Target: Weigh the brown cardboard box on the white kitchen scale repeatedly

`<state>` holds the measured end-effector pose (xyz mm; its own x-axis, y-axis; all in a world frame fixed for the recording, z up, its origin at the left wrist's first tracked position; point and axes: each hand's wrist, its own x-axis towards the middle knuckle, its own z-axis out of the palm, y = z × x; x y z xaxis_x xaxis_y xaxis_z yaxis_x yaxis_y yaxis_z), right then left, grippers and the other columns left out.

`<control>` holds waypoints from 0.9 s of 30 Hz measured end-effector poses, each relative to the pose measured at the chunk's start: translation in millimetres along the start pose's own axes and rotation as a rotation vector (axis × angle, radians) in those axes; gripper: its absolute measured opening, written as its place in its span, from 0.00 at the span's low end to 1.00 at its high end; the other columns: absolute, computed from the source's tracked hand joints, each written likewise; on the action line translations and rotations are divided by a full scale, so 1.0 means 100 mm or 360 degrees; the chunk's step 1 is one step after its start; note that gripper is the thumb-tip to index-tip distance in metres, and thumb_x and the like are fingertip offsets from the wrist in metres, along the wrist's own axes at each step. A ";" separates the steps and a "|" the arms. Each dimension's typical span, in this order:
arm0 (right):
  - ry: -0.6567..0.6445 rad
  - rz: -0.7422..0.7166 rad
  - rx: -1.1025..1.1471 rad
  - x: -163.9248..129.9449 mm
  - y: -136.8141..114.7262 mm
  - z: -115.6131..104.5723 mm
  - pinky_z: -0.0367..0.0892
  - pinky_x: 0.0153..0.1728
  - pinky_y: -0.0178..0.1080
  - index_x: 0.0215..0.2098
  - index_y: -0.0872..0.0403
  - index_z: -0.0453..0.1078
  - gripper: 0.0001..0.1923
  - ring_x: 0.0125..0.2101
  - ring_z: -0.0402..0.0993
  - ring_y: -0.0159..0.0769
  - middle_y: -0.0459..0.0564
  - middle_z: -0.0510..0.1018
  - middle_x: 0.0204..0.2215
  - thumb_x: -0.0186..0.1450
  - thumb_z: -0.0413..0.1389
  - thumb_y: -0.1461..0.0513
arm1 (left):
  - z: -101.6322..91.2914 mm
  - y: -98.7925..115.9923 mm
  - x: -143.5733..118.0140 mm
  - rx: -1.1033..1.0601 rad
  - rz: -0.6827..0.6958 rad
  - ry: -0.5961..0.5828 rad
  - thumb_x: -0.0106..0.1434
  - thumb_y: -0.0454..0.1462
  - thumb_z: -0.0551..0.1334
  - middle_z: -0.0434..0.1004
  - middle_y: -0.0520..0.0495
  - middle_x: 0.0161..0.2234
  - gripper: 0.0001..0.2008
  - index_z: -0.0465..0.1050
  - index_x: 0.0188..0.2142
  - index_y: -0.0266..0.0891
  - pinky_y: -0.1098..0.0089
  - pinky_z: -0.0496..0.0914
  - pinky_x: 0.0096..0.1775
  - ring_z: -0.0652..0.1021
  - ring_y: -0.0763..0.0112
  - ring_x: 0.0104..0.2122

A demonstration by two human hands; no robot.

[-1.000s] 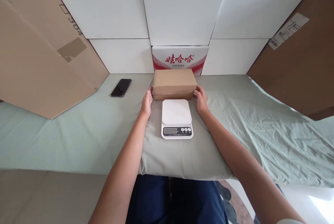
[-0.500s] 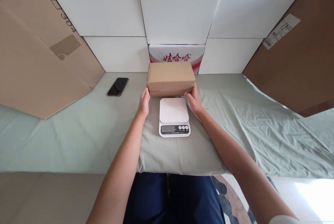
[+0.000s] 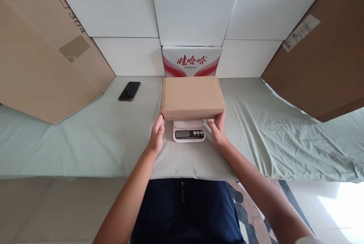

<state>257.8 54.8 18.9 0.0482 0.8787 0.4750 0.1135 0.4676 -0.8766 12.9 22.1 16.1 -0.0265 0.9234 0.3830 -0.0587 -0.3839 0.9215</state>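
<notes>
A closed brown cardboard box (image 3: 193,94) is held between my two hands, over the platform of a white kitchen scale (image 3: 189,135). My left hand (image 3: 157,132) grips the box's near left corner, and my right hand (image 3: 218,127) grips its near right corner with fingers under the edge. Most of the scale's platform is hidden by the box; its display and buttons show in front. Whether the box touches the platform I cannot tell. No digits can be read on the display.
A dark phone (image 3: 129,91) lies left on the green tablecloth (image 3: 93,134). Behind stand white panels (image 3: 196,10) and a red-and-white carton (image 3: 191,61). Large cardboard sheets flank the table at left (image 3: 48,54) and right (image 3: 318,62).
Both hands have brought the cardboard box nearer to me, from behind the scale to over its platform. More of the red-and-white carton shows now.
</notes>
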 end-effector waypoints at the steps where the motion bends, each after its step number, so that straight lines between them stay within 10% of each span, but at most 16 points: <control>1: -0.0009 0.0004 -0.0004 -0.03 -0.03 0.00 0.53 0.69 0.57 0.66 0.41 0.51 0.36 0.66 0.56 0.48 0.51 0.60 0.65 0.63 0.56 0.48 | 0.00 0.00 -0.04 -0.0006 -0.0007 0.0013 0.65 0.63 0.51 0.54 0.44 0.72 0.40 0.58 0.69 0.45 0.54 0.50 0.71 0.52 0.52 0.72; 27: -0.0026 0.0114 -0.0008 -0.15 -0.06 0.05 0.56 0.68 0.58 0.69 0.41 0.45 0.38 0.66 0.58 0.47 0.51 0.57 0.68 0.65 0.54 0.49 | -0.04 -0.01 -0.11 -0.0012 -0.0035 0.0064 0.66 0.61 0.51 0.51 0.46 0.73 0.40 0.54 0.71 0.47 0.56 0.52 0.70 0.54 0.54 0.72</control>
<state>251.1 39.2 16.7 0.0405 0.9114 0.4094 0.1154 0.4028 -0.9080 8.8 12.7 11.0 -0.0650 0.9309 0.3595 -0.0670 -0.3635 0.9292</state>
